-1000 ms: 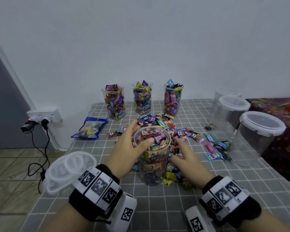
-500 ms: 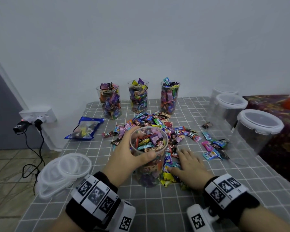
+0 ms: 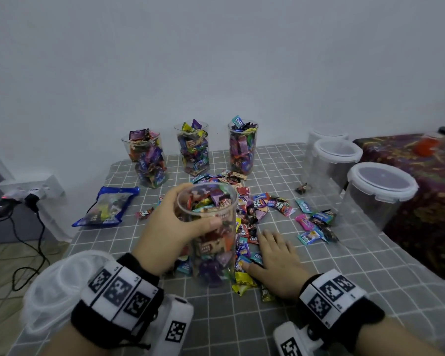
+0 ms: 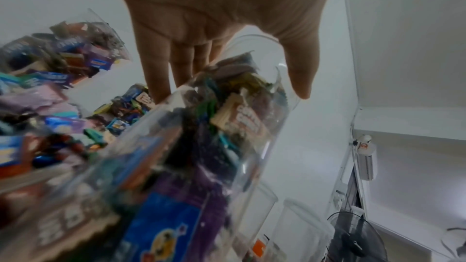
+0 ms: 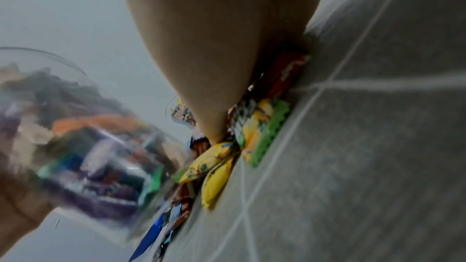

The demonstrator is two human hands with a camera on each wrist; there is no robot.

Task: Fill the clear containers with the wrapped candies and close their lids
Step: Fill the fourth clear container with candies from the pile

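My left hand [image 3: 172,224] grips a tall clear container [image 3: 211,235], full of wrapped candies and without a lid, near its rim; thumb in front, fingers behind. The left wrist view shows the same container [image 4: 201,146] with the thumb and fingers [image 4: 161,79] round its top. My right hand [image 3: 275,255] lies flat, fingers straight, on the pile of wrapped candies [image 3: 254,209] just right of the container. In the right wrist view the palm [image 5: 214,57] presses on yellow and green candies [image 5: 249,132]. Three filled open containers [image 3: 193,150] stand at the back.
Clear lids [image 3: 59,283] lie stacked at the table's left edge. A blue candy bag [image 3: 106,206] lies at left. Three empty lidded tubs [image 3: 378,199] stand at right. A power strip and cables [image 3: 23,194] hang left of the grey checked table [image 3: 242,317].
My right hand came away from the container's side and dropped flat onto the candies. My left hand kept its grip, and the container now looks higher and tilted slightly.
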